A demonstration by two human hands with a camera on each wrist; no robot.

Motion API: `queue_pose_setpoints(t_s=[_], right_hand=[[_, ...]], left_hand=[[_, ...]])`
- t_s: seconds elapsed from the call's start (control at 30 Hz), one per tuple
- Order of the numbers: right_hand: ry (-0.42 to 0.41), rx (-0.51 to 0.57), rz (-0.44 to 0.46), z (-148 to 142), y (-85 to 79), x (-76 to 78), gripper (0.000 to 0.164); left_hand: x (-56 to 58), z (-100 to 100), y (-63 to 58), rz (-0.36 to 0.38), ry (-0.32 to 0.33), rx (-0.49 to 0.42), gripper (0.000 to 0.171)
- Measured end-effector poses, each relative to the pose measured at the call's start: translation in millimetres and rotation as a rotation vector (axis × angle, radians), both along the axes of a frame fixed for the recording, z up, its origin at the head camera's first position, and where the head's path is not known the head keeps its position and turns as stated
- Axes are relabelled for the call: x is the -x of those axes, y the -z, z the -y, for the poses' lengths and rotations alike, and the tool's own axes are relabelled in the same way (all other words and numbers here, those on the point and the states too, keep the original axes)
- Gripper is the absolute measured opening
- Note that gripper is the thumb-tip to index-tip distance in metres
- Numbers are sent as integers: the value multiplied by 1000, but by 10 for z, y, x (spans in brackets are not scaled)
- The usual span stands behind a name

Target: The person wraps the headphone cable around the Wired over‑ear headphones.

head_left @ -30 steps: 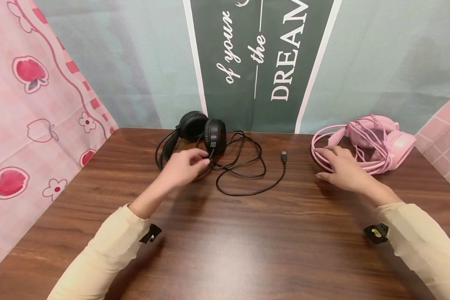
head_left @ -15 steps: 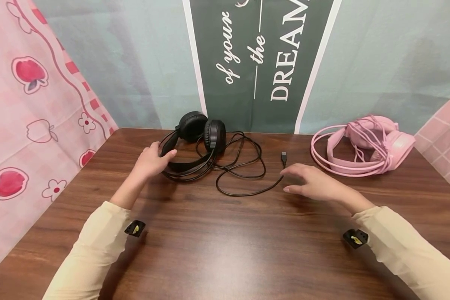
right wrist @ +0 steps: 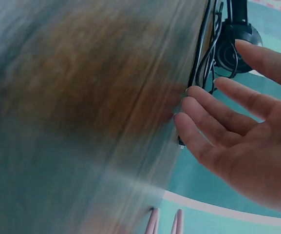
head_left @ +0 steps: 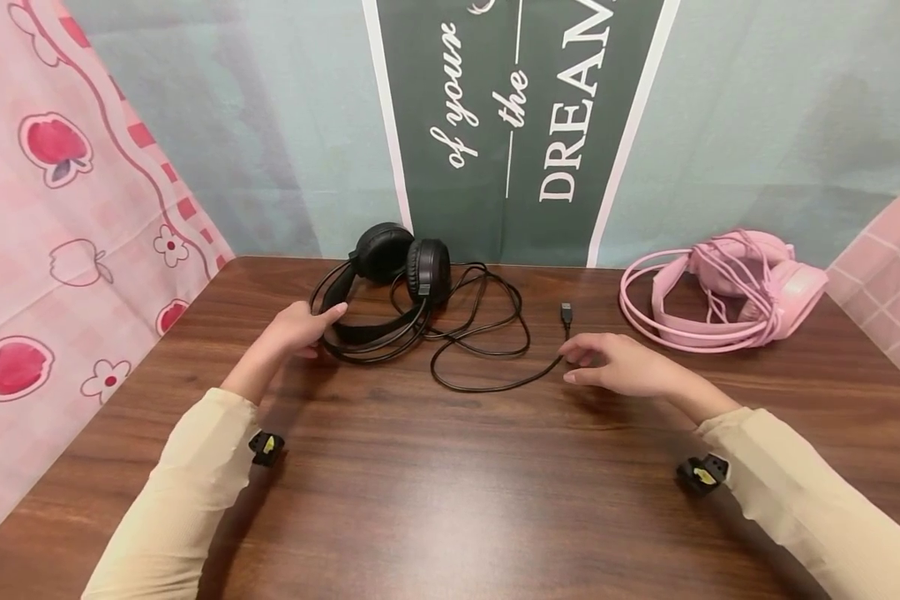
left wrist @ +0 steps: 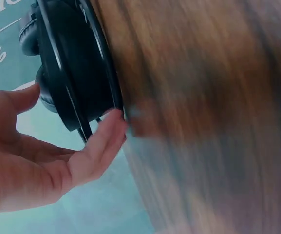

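Observation:
Black over-ear headphones (head_left: 429, 271) lie at the back of the wooden table, their headband toward the left and front. My left hand (head_left: 292, 327) is at the left side of the headband, its thumb over the band's edge. In the left wrist view the fingertips (left wrist: 115, 119) touch the outer rail while the thumb stands apart from the pad. A thin black cable (head_left: 495, 389) loops right from the headphones and ends in a USB plug (head_left: 566, 313). My right hand (head_left: 622, 364) hovers palm down just in front of the plug, fingers loosely bent, fingertips right at the cable.
Pink headphones (head_left: 801, 296), with their pink cable wound round them, lie at the back right of the table (head_left: 465, 492). A fabric backdrop with lettering (head_left: 510, 167) closes off the back. Patterned pink cloth (head_left: 45, 250) hangs along the left side.
My left hand moved left from the near earcup to the headband's outer side. My right hand left the pink headphones and came left to the USB cable. The headphones stayed in place.

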State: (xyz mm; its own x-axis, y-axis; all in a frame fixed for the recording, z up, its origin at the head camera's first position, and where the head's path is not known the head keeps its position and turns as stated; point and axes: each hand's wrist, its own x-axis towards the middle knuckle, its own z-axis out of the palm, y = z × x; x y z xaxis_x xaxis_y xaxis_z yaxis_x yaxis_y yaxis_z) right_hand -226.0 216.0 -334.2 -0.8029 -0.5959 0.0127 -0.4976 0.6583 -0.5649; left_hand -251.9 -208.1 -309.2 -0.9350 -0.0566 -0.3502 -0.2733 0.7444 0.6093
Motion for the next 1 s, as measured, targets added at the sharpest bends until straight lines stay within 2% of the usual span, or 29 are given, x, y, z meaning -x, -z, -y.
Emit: queue_pose_setpoints(t_s=[0.13,0.33,0.53,0.77,1.0], right_hand=[[20,3,31,-1,-18,21,31],[34,-11,57,3,-60,19,32],[52,-19,66,7,-70,12,30],[52,-7,75,11,-61,0,29],[46,-4,82,-3,-36,6,30]], left_hand=[[38,-35,24,3,-10,-10,72],[94,-98,20,-3,24,77,70],[125,-129,3,21,34,137,66],[125,-128,-16,50,39,140,64],[113,-130,-28,63,67,131,55]])
